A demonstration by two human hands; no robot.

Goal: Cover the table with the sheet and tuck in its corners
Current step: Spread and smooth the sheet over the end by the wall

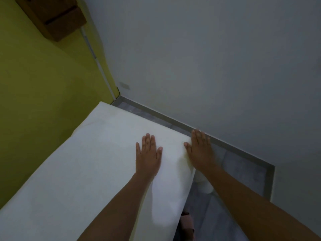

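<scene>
A white sheet (90, 162) lies spread over the whole table top, which is hidden beneath it. The cloth hangs down over the near right corner. My left hand (148, 153) lies flat on the sheet, palm down, fingers together and extended. My right hand (199, 150) rests flat at the table's right corner edge, fingers extended, with its thumb pressing the sheet where it folds over. Neither hand grips the cloth.
A yellow-green wall (43, 93) runs along the table's left side. A white wall (208, 66) stands behind, with a narrow strip of grey floor (243, 171) between it and the table. A wooden shelf (55, 18) hangs top left. A white leg (205, 185) shows under the corner.
</scene>
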